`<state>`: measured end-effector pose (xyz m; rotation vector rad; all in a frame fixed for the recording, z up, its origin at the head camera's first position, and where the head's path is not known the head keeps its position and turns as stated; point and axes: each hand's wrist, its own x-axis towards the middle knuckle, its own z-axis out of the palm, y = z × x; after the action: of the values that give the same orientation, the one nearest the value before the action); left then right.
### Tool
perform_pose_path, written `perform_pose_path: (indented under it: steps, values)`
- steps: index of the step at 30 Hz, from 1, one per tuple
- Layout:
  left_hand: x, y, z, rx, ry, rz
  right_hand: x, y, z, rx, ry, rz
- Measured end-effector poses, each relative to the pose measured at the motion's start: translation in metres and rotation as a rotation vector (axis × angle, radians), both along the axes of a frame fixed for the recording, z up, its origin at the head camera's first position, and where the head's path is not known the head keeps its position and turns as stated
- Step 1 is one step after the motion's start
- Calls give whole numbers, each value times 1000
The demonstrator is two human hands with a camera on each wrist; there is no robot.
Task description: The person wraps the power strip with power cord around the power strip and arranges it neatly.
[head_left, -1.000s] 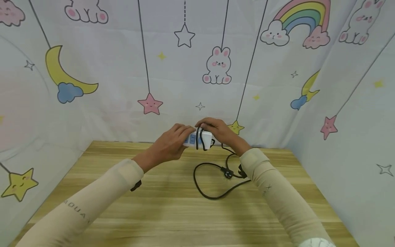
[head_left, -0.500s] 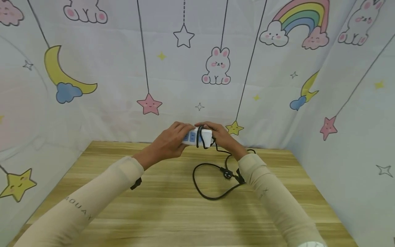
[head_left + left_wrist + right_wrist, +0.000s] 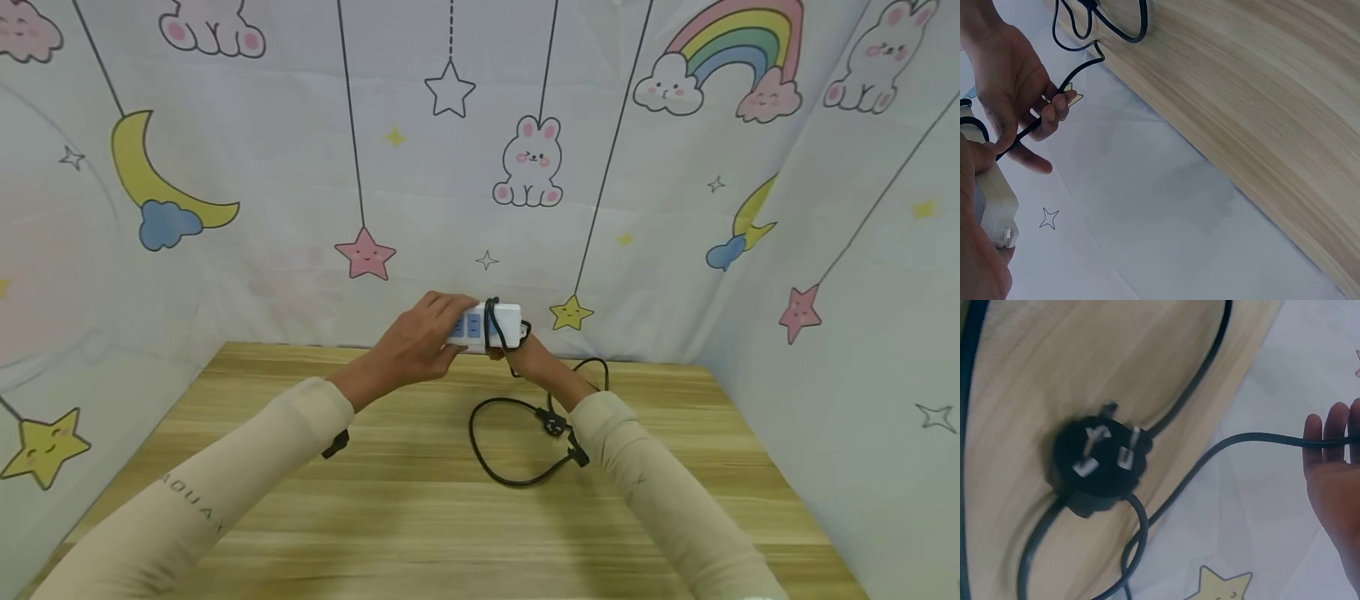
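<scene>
A white power strip (image 3: 507, 325) with blue sockets is held up above the far edge of the table. My left hand (image 3: 416, 337) grips its left part, fingers over the top and thumb below. Black cord (image 3: 491, 323) is wound around the strip near its right end. My right hand (image 3: 538, 362) is low at that end, partly behind the strip. In the left wrist view its fingers curl around the cord (image 3: 1029, 130) beside the strip (image 3: 999, 203). From the right wrist, the cord (image 3: 1260, 437) is seen crossing the fingers.
The black three-pin plug (image 3: 553, 423) lies on the wooden table (image 3: 450, 525), prongs up, with a wide loop of cord (image 3: 480, 450) around it. A white cloth wall (image 3: 285, 283) printed with stars and rabbits stands close behind the table. Similar cloth hangs at both sides.
My right hand has gone from the top of the strip down below its right end, drawing the cord loop close against the strip. My left hand and the strip have risen slightly.
</scene>
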<state>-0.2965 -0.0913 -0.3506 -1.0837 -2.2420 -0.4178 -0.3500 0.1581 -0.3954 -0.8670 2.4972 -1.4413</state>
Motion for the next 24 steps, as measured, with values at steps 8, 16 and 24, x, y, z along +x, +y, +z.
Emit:
perform_pose_path:
  steps: [8,16,24]
  values:
    - [-3,-3,11,46,-13,50,10,-12,-18,133,-21,-53]
    - [-4,-1,10,65,-60,68,15,-18,-22,192,-9,-69]
    - [-7,0,13,114,-75,108,16,-17,-28,350,3,-46]
